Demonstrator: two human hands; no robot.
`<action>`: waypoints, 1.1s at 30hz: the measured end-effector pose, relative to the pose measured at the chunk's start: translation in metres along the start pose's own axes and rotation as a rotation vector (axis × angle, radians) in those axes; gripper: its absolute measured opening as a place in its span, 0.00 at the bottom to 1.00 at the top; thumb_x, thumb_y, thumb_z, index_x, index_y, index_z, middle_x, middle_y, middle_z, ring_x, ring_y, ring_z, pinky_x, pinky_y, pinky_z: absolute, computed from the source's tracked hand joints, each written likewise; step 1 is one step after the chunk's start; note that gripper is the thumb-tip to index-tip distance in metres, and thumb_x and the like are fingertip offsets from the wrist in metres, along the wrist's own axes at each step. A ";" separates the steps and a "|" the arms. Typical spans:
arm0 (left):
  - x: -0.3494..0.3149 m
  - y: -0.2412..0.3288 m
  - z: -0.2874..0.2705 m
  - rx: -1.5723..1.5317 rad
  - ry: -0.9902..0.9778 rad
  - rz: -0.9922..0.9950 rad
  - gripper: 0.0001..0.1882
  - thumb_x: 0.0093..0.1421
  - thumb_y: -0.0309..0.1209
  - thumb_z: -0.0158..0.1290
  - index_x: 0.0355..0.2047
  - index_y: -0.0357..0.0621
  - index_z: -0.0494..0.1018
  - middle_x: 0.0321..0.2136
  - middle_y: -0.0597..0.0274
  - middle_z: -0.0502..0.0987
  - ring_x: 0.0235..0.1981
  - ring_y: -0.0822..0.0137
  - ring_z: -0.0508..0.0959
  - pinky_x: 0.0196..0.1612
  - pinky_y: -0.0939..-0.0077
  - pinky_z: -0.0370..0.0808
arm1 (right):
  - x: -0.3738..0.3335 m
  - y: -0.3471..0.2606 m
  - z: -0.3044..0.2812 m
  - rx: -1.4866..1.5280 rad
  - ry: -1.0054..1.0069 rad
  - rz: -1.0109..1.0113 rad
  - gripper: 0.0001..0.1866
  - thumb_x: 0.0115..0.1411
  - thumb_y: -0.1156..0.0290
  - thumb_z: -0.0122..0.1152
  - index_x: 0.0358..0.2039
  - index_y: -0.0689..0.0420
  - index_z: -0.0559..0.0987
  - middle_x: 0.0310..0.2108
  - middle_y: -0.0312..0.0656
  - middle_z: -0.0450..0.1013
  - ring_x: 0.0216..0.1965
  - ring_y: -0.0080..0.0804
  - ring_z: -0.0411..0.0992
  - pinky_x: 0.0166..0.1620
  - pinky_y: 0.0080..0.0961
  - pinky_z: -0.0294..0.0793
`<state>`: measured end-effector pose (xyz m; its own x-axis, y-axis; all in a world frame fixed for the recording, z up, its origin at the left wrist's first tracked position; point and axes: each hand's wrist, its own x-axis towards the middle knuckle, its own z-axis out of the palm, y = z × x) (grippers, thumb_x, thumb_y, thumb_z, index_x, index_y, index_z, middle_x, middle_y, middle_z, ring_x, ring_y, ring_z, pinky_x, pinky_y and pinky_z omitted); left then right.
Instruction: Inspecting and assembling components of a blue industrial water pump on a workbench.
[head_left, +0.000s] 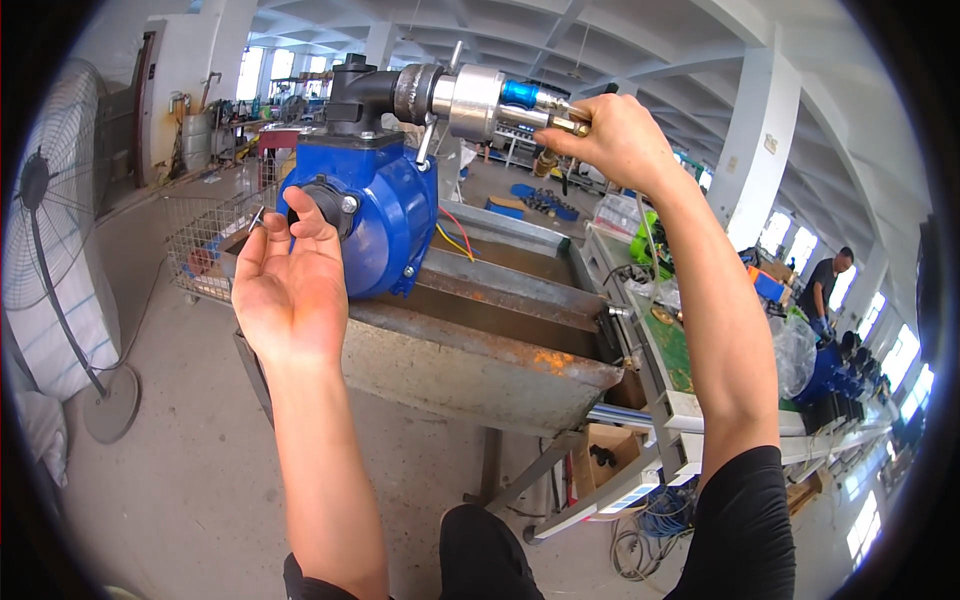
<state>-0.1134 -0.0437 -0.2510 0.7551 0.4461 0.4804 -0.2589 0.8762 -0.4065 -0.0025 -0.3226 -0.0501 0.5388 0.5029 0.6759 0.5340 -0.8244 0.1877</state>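
Observation:
A blue pump [385, 225] with a black outlet elbow [360, 92] on top stands over a metal trough. On the elbow's right end sits a silver cylindrical coupling [474, 102] with side handles, a blue-banded fitting and brass parts. My right hand [615, 140] is closed around the brass valve [570, 122] at the coupling's outer end. My left hand [290, 275] is palm up, fingers apart and bent, at the pump's black side port [328, 205]. A small metal pin [257, 218] shows by its fingertips; whether they grip it I cannot tell.
The rusty trough [470, 385] holds brownish water. Right of it runs a green-topped bench [672, 345] with hoses. A floor fan [40, 190] stands left, near a wire cage [195, 245]. Another person [822, 290] works far right beside blue pumps. Coiled cables [640, 540] lie below the bench.

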 end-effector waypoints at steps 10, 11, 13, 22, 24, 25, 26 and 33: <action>0.018 0.004 -0.005 -0.330 -0.109 -0.012 0.11 0.79 0.34 0.39 0.41 0.39 0.63 0.50 0.44 0.71 0.57 0.49 0.75 0.50 0.58 0.75 | -0.005 -0.008 -0.011 -0.067 -0.045 -0.005 0.28 0.64 0.38 0.71 0.31 0.54 0.90 0.19 0.40 0.81 0.25 0.36 0.83 0.35 0.37 0.82; 0.018 0.003 -0.005 -0.330 -0.104 0.010 0.12 0.80 0.34 0.40 0.41 0.39 0.63 0.52 0.43 0.71 0.58 0.48 0.74 0.50 0.57 0.75 | -0.005 -0.008 -0.011 -0.076 -0.040 -0.024 0.29 0.63 0.38 0.71 0.30 0.55 0.90 0.19 0.41 0.81 0.25 0.37 0.83 0.35 0.37 0.82; 0.016 -0.001 -0.006 -0.347 -0.088 0.045 0.13 0.80 0.35 0.39 0.41 0.39 0.63 0.55 0.41 0.71 0.60 0.46 0.74 0.52 0.56 0.75 | -0.006 -0.007 -0.011 -0.084 -0.020 -0.023 0.30 0.62 0.37 0.72 0.30 0.57 0.89 0.20 0.43 0.81 0.25 0.39 0.83 0.35 0.38 0.81; 0.018 -0.006 0.004 -0.047 0.062 0.040 0.14 0.81 0.32 0.38 0.37 0.35 0.62 0.48 0.39 0.71 0.53 0.47 0.75 0.53 0.56 0.79 | -0.007 -0.011 -0.011 -0.084 -0.013 0.013 0.32 0.61 0.38 0.75 0.30 0.61 0.88 0.21 0.51 0.78 0.24 0.49 0.79 0.34 0.42 0.78; 0.021 -0.007 0.008 0.248 0.115 0.080 0.14 0.81 0.31 0.38 0.37 0.34 0.63 0.45 0.38 0.71 0.52 0.46 0.76 0.53 0.57 0.80 | -0.009 -0.011 -0.012 -0.089 -0.007 0.000 0.32 0.61 0.38 0.74 0.30 0.61 0.87 0.20 0.51 0.78 0.24 0.50 0.78 0.34 0.43 0.77; 0.021 -0.007 0.010 0.366 0.114 0.067 0.14 0.81 0.31 0.38 0.38 0.34 0.64 0.46 0.38 0.71 0.51 0.46 0.77 0.52 0.57 0.81 | -0.009 -0.011 -0.012 -0.092 -0.004 -0.003 0.32 0.61 0.38 0.74 0.29 0.61 0.87 0.20 0.51 0.78 0.24 0.50 0.78 0.34 0.43 0.77; 0.020 -0.008 0.011 0.492 0.127 0.084 0.14 0.81 0.32 0.38 0.38 0.35 0.64 0.46 0.38 0.71 0.51 0.45 0.77 0.52 0.57 0.81 | -0.010 -0.011 -0.012 -0.085 -0.003 -0.006 0.32 0.61 0.38 0.74 0.29 0.61 0.87 0.20 0.51 0.78 0.24 0.50 0.78 0.34 0.43 0.77; 0.014 -0.003 0.011 -0.282 -0.006 0.011 0.12 0.83 0.39 0.37 0.47 0.42 0.59 0.61 0.34 0.69 0.59 0.39 0.79 0.48 0.55 0.83 | -0.009 -0.011 -0.014 -0.106 -0.013 -0.015 0.33 0.61 0.38 0.74 0.29 0.62 0.87 0.21 0.52 0.78 0.26 0.51 0.79 0.35 0.44 0.78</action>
<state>-0.1094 -0.0378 -0.2346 0.7492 0.4571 0.4794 -0.0883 0.7862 -0.6117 -0.0221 -0.3218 -0.0480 0.5398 0.5180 0.6636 0.4702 -0.8394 0.2727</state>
